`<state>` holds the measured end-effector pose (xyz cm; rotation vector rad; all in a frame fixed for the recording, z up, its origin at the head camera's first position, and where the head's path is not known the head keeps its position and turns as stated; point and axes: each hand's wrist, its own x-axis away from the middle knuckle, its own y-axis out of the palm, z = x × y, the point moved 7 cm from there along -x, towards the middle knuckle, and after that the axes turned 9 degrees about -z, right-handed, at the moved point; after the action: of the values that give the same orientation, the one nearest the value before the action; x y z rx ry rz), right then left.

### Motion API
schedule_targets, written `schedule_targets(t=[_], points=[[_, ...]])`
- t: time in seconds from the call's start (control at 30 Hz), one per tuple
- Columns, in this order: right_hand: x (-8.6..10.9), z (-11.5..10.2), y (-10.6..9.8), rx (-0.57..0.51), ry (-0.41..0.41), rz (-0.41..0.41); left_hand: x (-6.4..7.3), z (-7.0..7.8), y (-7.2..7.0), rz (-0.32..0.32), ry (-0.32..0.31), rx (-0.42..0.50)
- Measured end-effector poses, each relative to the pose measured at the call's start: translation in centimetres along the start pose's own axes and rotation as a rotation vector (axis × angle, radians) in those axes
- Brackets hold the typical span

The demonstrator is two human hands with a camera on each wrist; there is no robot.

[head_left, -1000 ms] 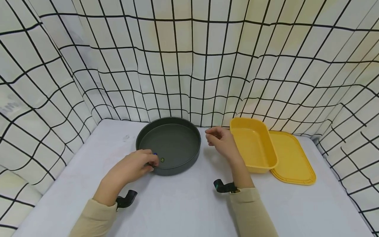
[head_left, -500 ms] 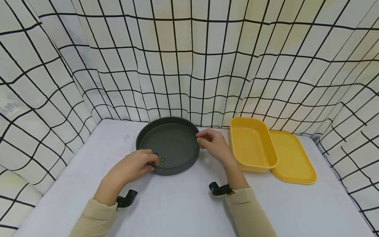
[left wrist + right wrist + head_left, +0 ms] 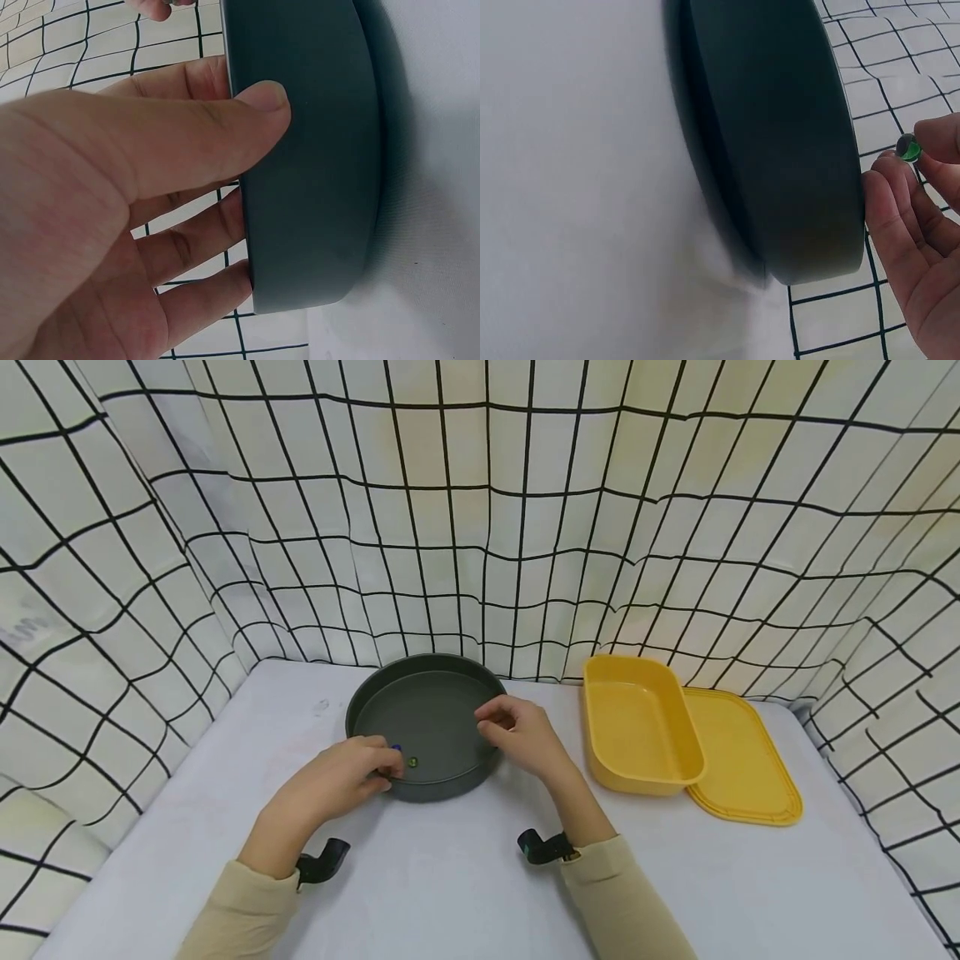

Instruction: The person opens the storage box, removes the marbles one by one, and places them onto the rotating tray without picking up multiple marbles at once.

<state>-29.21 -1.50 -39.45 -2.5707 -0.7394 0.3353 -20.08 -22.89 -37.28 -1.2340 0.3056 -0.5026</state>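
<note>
A round dark grey pan (image 3: 438,706) stands on the white table. My left hand (image 3: 341,781) grips its near-left rim; in the left wrist view the thumb (image 3: 259,112) presses the outer wall and the other fingers reach inside. Over the pan's right rim is my right hand (image 3: 521,735), pinching a clear green marble (image 3: 908,148) between thumb and fingertips. On the pan floor, just beyond the left fingers, lie a small yellow-green marble (image 3: 412,762) and a blue one (image 3: 396,747), the latter partly hidden by the hand.
To the right stands a yellow rectangular container (image 3: 637,727), with its yellow lid (image 3: 742,760) flat on the table beside it. White cloth walls under black netting (image 3: 480,527) rise behind and at both sides. Each wrist carries a small black camera (image 3: 322,862).
My right hand has moved left from beside the yellow container to over the pan's right rim. The left hand has kept its grip, and the pan has stayed put.
</note>
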Motion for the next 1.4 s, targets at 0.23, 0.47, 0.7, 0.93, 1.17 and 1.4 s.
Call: schedule_targets(t=[0.23, 0.47, 0.7, 0.93, 1.17, 1.4], points=[[0.0, -0.6, 0.9, 0.081, -0.01, -0.033, 0.0, 0.0, -0.1, -0.006, 0.005, 0.002], [0.1, -1.3, 1.5, 0.187, -0.052, -0.07, 0.1, 0.1, -0.2, -0.009, 0.001, 0.002], [0.1, -1.8, 2.0, 0.316, -0.076, -0.123, 0.0, 0.1, -0.3, -0.012, 0.003, -0.003], [0.0, -1.7, 2.2, 0.329, -0.078, -0.139, 0.0, 0.0, -0.1, -0.005, 0.001, -0.003], [-0.1, -2.0, 2.1, 0.288, -0.109, -0.163, 0.1, -0.4, 0.0, -0.008, -0.022, -0.004], [0.9, -1.8, -1.0, 0.266, -0.109, -0.148, 0.1, -0.3, 0.1, -0.013, -0.021, 0.005]])
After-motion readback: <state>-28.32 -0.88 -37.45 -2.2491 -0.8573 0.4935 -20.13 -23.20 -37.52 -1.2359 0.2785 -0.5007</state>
